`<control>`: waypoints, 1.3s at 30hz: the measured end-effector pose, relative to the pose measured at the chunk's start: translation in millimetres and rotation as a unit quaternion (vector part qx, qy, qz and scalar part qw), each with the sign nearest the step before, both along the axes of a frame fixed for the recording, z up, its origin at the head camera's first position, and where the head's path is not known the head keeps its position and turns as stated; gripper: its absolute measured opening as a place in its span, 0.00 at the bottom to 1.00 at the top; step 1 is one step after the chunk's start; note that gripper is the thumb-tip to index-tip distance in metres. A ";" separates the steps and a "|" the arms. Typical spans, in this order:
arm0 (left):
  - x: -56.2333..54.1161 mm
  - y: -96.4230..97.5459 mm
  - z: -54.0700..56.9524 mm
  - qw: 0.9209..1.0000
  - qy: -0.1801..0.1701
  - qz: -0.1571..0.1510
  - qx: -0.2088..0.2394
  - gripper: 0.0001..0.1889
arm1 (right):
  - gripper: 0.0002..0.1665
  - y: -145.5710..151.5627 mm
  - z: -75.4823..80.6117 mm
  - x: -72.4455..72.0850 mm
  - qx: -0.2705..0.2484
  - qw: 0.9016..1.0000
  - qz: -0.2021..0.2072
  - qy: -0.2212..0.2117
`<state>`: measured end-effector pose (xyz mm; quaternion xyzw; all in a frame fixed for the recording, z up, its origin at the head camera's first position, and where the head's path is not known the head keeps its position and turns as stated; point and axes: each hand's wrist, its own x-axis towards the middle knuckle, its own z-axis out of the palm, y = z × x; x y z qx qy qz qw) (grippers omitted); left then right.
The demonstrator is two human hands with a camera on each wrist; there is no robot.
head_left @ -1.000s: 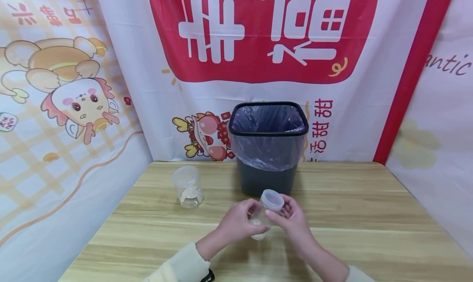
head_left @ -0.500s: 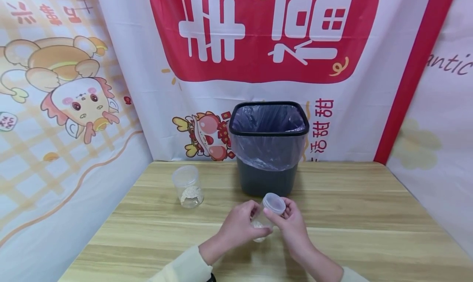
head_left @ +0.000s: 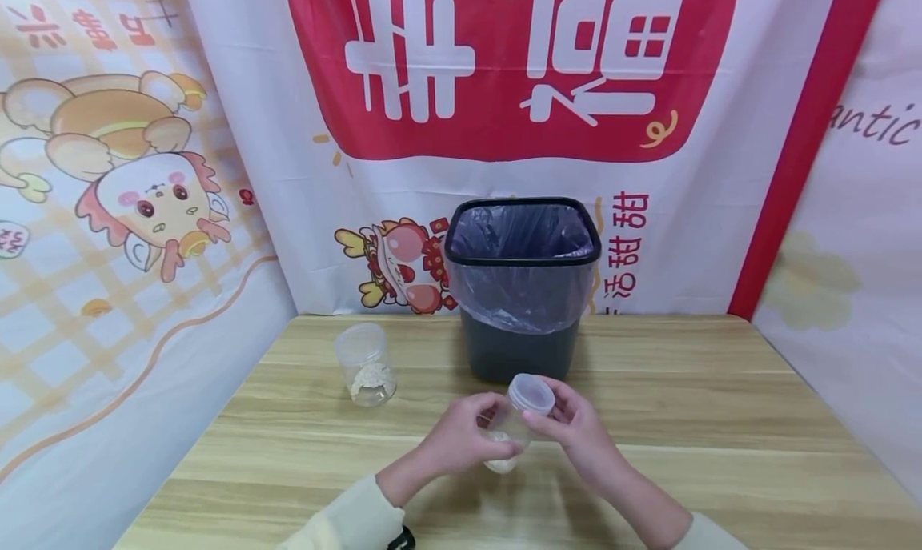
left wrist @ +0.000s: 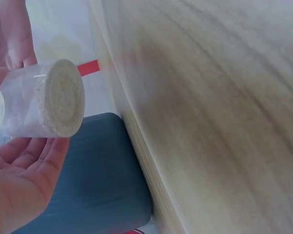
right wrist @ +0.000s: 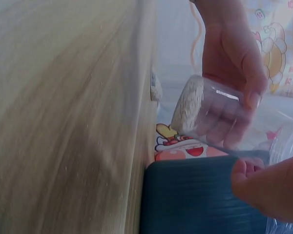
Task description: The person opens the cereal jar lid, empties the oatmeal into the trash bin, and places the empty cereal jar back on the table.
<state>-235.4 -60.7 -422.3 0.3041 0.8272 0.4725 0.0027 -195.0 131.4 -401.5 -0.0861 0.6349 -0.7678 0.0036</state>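
Observation:
My left hand (head_left: 461,436) grips a clear plastic jar (left wrist: 36,100) around its body, fingers on one side and thumb on the other. At the top, my right hand (head_left: 579,431) holds the translucent round lid (head_left: 531,395) between thumb and fingers. The jar is tilted, its base toward me, off the table. Pale, fine flakes or grains lie at its bottom, plain in the right wrist view. Another clear jar (head_left: 362,354) stands upright on the table to the left, with similar pale contents low inside.
A dark bin (head_left: 522,350) with a thin plastic liner stands at the back of the wooden table (head_left: 691,438), just beyond my hands. Printed fabric hangs behind the table (head_left: 259,174) and along both sides.
Both hands and the jar shift slightly up and down in place. My right hand turns a little at the lid. The standing jar and the bin stay put.

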 end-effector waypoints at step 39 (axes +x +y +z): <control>14.8 15.2 -7.6 0.987 0.115 0.090 -0.066 0.26 | 0.35 -30.9 -5.6 10.7 -0.017 0.988 -0.154 -0.029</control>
